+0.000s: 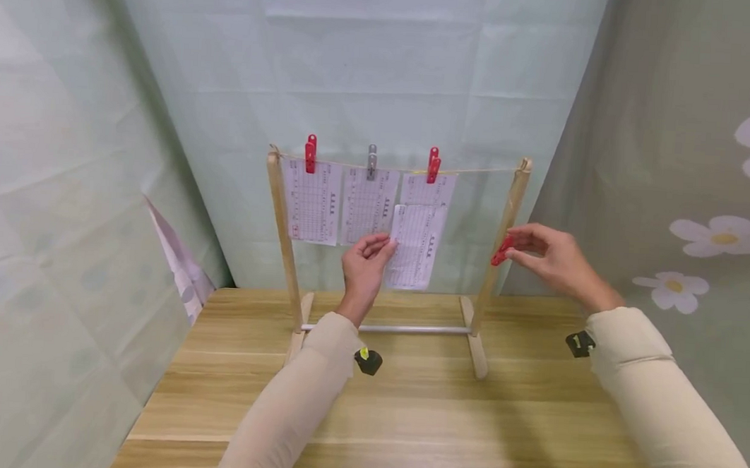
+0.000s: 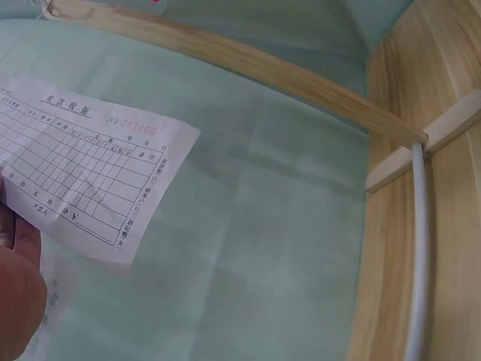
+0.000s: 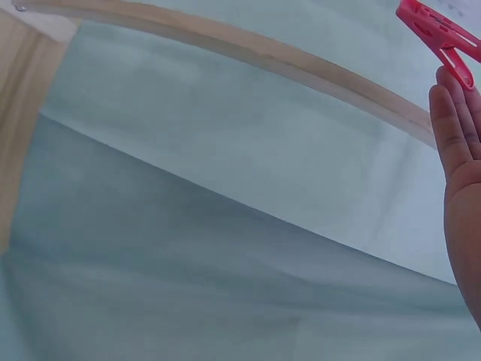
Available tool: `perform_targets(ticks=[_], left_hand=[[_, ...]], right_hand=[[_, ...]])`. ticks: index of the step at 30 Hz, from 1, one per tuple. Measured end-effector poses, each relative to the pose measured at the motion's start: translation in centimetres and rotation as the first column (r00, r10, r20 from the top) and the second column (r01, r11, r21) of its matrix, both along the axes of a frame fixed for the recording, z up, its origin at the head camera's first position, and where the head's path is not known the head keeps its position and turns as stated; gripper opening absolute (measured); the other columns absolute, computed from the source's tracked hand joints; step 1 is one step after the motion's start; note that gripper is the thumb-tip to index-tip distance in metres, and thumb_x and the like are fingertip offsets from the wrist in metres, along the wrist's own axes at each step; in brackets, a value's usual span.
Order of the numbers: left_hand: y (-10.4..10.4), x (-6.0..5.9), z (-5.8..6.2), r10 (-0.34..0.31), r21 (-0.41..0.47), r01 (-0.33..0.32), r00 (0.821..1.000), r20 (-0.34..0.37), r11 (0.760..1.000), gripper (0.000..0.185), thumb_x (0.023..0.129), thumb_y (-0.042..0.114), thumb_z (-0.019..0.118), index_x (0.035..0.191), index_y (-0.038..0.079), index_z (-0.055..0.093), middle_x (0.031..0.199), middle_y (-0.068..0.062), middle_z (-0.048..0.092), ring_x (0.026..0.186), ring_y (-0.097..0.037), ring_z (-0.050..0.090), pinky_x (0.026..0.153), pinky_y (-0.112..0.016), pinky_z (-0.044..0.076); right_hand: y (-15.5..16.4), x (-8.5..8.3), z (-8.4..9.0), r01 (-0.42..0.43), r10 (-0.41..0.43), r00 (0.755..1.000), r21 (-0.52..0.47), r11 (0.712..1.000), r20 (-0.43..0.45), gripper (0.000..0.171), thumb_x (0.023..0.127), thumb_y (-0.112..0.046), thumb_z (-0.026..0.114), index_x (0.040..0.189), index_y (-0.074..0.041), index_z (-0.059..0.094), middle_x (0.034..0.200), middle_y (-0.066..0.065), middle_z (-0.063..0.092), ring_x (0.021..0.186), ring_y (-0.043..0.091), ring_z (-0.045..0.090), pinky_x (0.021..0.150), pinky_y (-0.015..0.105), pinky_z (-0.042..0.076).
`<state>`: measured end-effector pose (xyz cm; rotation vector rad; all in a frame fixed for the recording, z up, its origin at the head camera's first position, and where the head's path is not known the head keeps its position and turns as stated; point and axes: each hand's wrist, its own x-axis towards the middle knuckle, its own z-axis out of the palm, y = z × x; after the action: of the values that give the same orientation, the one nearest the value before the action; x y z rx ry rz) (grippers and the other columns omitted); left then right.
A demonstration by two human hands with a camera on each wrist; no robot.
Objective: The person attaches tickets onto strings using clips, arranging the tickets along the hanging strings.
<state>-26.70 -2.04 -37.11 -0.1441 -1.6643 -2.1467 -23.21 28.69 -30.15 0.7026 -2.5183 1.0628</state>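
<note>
Receipt slip [image 1: 416, 247] pinched by left hand [image 1: 363, 265] | right hand [image 1: 555, 257] pinches red peg [image 1: 501, 251] | risk: slip apparently unpegged, could drop if released.

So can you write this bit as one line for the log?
left hand: holds loose paper slip | right hand: pinches red clothespin | string: three slips pegged

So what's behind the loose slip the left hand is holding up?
The slip overlaps the lower part of a clipped sheet; its top and red peg show, the covered part doesn't.
</note>
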Motion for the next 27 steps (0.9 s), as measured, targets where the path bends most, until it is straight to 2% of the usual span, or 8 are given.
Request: perform_targets(ticks=[4,10,16,22,24,27], left_hand=[[0.5,-0.2,1.3,-0.019,0.005,0.019,1.0,-0.013,1.0,0.021,0.084,-0.001,0.078,0.103,-0.007,0.07,0.095,-0.014,0.074,0.085,-0.012,0.069,0.082,-0.025,0.056],[1.7,-0.8,2.9,-0.035,0.046,0.036,0.999,-0.03,0.998,0.022,0.084,-0.001,0.079,0.103,-0.007,0.071,0.094,-0.013,0.074,0.084,-0.012,0.069,0.082,-0.025,0.056],[3.2,-1.1,3.5,-0.048,0.058,0.049,0.998,-0.031,0.997,0.023,0.084,0.001,0.08,0.103,-0.006,0.071,0.095,-0.013,0.075,0.085,-0.012,0.069,0.08,-0.024,0.056],[4.3,-1.2,3.9,-0.056,0.054,0.057,0.998,-0.027,0.997,0.023,0.086,0.006,0.079,0.105,-0.003,0.072,0.098,-0.012,0.075,0.089,-0.015,0.07,0.083,-0.027,0.056],[4.6,-1.2,4.1,-0.061,0.064,0.062,0.998,-0.025,0.996,0.022,0.086,0.006,0.079,0.105,-0.002,0.072,0.098,-0.012,0.075,0.089,-0.015,0.07,0.083,-0.027,0.056],[5.3,-1.4,4.2,-0.069,0.088,0.071,0.997,-0.028,0.994,0.021,0.086,0.004,0.079,0.105,-0.003,0.072,0.097,-0.012,0.075,0.087,-0.015,0.069,0.083,-0.027,0.056]], right_hand=[[-0.1,-0.2,1.8,0.003,-0.001,1.0,0.068,0.998,-0.028,0.033,0.09,-0.001,0.073,0.122,0.005,0.064,0.107,0.02,0.071,0.092,-0.009,0.06,0.077,0.008,0.048],[-0.3,-0.5,4.5,0.062,-0.061,0.998,0.091,0.994,-0.021,0.036,0.09,-0.002,0.074,0.124,0.002,0.064,0.11,0.018,0.07,0.09,-0.013,0.059,0.075,0.007,0.047],[-0.8,-0.6,6.5,0.091,-0.09,0.996,0.101,0.991,-0.014,0.036,0.091,-0.003,0.073,0.126,0.002,0.063,0.11,0.018,0.069,0.088,-0.013,0.057,0.077,0.006,0.045],[-1.4,-1.1,8.5,0.087,-0.08,0.994,0.101,0.991,-0.076,0.038,0.09,-0.001,0.073,0.126,0.004,0.062,0.111,0.02,0.069,0.087,-0.015,0.056,0.078,0.005,0.044],[-1.5,-1.3,9.2,0.091,-0.081,0.992,0.102,0.991,-0.097,0.037,0.09,0.0,0.073,0.125,0.004,0.063,0.111,0.02,0.069,0.088,-0.013,0.057,0.079,0.005,0.045],[-1.7,-1.4,10.3,0.101,-0.088,0.989,0.109,0.989,-0.119,0.037,0.09,0.0,0.072,0.126,0.004,0.062,0.112,0.019,0.069,0.095,0.002,0.065,0.081,0.006,0.046]])
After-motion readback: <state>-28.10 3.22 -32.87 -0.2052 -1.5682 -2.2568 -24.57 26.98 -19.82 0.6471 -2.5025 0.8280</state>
